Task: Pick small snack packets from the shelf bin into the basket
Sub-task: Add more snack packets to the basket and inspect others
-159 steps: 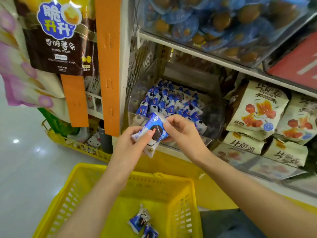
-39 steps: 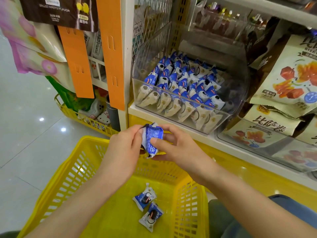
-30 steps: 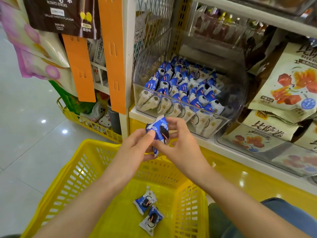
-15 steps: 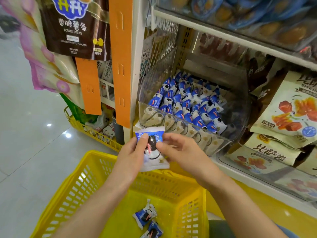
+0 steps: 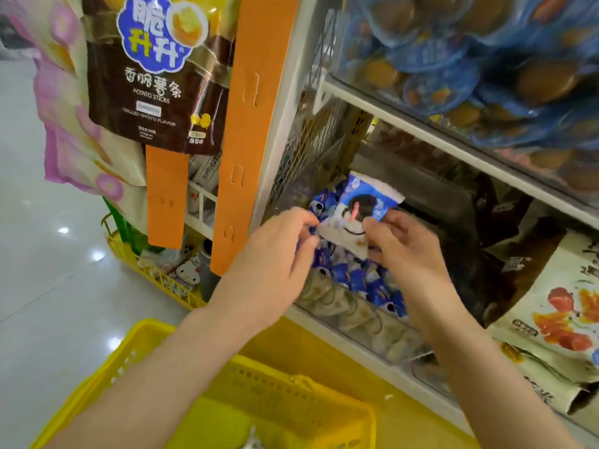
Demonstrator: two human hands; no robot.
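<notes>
A small blue-and-white snack packet point(image 5: 359, 212) with a dark cookie picture is held up in front of the clear shelf bin point(image 5: 366, 322). My left hand point(image 5: 275, 264) pinches its left edge and my right hand point(image 5: 408, 251) pinches its lower right corner. Behind and below the packet, the bin holds several more blue-and-white packets point(image 5: 363, 280). The yellow basket point(image 5: 291, 393) sits below my forearms; a corner of a packet point(image 5: 251, 442) shows at its bottom edge.
An orange strip point(image 5: 249, 124) runs down the white shelf post left of the bin. A brown potato-sticks bag point(image 5: 155, 72) hangs at upper left. Large cream snack bags point(image 5: 557, 306) fill the right. Another clear bin of blue-wrapped snacks point(image 5: 470, 59) sits on the shelf above.
Both hands have lifted the packet from just above the basket rim up in front of the bin. The view has tilted upward, so most of the basket floor has left the frame.
</notes>
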